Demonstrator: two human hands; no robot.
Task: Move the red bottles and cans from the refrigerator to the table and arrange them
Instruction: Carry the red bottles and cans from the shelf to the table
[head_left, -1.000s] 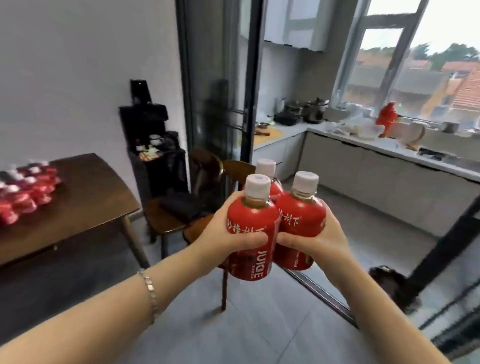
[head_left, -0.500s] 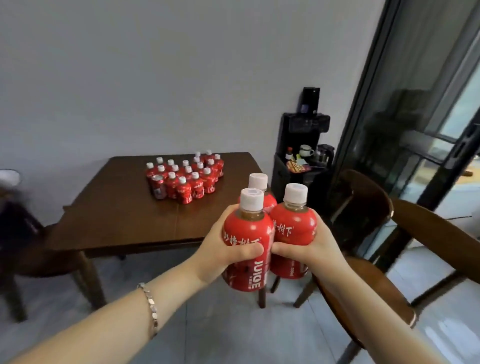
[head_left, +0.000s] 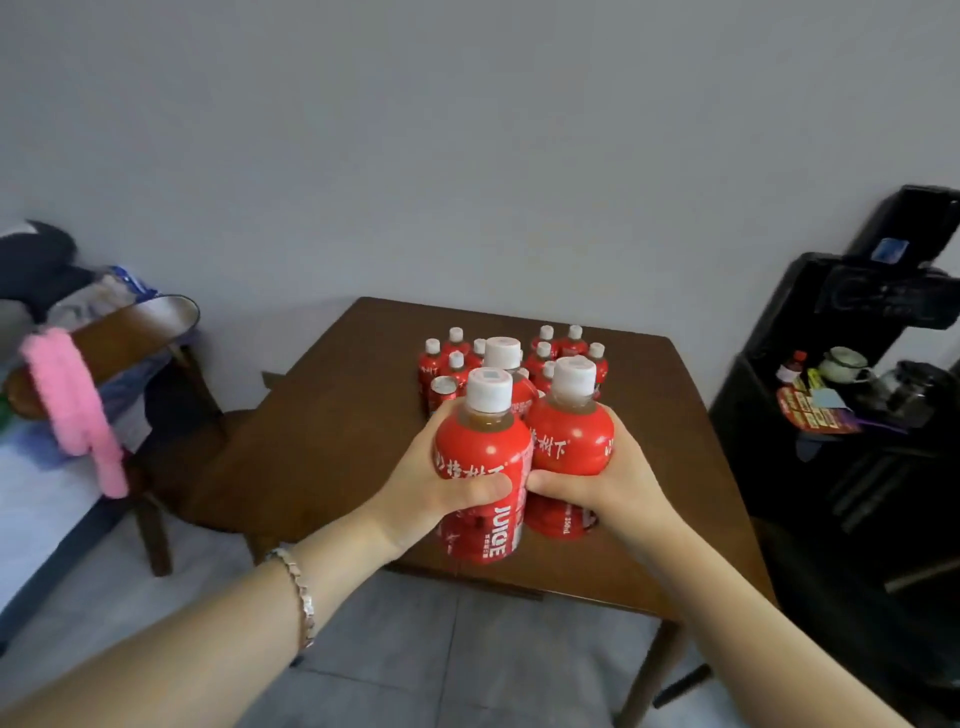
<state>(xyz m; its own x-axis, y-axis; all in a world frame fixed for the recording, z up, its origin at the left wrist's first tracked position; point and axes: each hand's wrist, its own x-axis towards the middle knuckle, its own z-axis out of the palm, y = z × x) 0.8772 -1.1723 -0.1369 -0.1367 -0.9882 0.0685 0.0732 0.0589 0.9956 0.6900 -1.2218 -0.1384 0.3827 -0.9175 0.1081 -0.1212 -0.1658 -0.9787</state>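
- Now right up against the table (head_left: 322, 452), far closer than half a second ago, looking down over its near edge instead of across the floor at it.
- Still gripping the front bottle (head_left: 480, 452) in the left hand (head_left: 431, 488): thumb curled across the red label above the word JUICE, fingers wrapped round the far side, mostly hidden.
- Same clamp from the right hand (head_left: 618, 478) on the right bottle (head_left: 569, 441), thumb curled over the front, tip almost meeting the left thumb.
- Wedged behind those two, a third bottle (head_left: 503, 358), showing little more than its white cap.
- Holding all three upright above the table's near half, not yet set down.
- Toward the table's far side, the arranged cluster of red bottles (head_left: 545, 353), with a can (head_left: 442, 392) at its front left, now partly hidden behind the carried ones.
- Left of the table, newly in view, a chair (head_left: 156, 332) draped with a pink cloth (head_left: 78, 405).
- Right of the table, the black stand (head_left: 857, 467), closer than before.
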